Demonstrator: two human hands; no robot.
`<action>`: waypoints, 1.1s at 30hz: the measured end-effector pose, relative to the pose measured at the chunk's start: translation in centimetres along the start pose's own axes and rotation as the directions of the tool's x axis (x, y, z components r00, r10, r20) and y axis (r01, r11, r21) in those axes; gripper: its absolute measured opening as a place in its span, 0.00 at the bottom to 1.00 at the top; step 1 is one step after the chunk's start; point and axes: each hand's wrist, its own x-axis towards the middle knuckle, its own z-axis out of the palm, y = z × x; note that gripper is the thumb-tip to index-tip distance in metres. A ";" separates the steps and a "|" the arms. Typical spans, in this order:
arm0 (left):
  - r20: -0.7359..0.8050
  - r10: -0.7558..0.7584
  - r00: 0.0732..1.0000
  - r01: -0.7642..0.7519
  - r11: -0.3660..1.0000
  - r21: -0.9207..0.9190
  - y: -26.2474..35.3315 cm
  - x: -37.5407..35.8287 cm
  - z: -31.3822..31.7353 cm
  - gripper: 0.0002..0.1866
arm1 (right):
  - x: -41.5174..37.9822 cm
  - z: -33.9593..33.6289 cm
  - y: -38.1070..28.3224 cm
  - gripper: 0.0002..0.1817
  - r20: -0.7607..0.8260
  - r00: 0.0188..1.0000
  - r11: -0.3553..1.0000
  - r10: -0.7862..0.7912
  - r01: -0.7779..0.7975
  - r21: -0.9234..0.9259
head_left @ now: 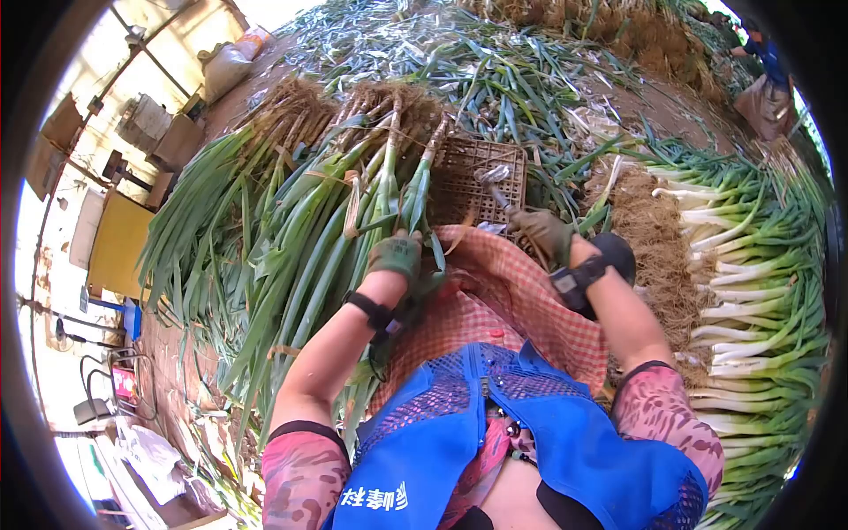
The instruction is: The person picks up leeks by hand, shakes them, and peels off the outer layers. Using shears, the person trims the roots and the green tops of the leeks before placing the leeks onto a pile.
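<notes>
My left hand (395,258), in a green glove, is closed on the green leaves of a long green onion (415,196) at the near side of a pile of unpeeled onions (327,190). The onion's pale stem and root end point away from me. My gloved right hand (543,234) is closed around a slim tool (495,179) with a silvery metal head; its exact kind I cannot make out. That head lies over a brown plastic crate (459,172). A checked cloth (530,274) covers my lap, between both hands.
On my right runs a long row of onions with white stems (733,265), their roots facing me. Loose leaves (495,75) litter the ground ahead. Another person (768,66) is at the far right. A yellow panel (124,238) and a sack (227,71) are on the left.
</notes>
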 end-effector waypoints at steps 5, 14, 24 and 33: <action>0.385 0.133 0.913 -0.137 0.990 -0.016 3.5 -1.9 -2.0 0.22 | 0.4 -3.3 6.0 0.09 0.324 0.944 0.994 -0.062 0.028 0.109; 0.225 0.039 0.974 0.156 0.603 -0.782 7.1 7.6 2.8 0.24 | -1.2 3.1 9.6 0.21 0.319 0.906 0.641 -0.280 0.423 -0.641; 0.262 0.280 0.924 -0.022 0.720 -0.693 10.2 9.9 7.0 0.19 | -0.6 4.5 7.4 0.55 -0.111 0.994 0.582 0.018 -0.101 -0.807; -0.038 -0.473 0.880 0.467 0.878 -0.106 5.6 18.0 6.0 0.15 | 2.8 5.6 11.5 0.52 -0.270 0.905 0.578 0.330 -0.419 -0.700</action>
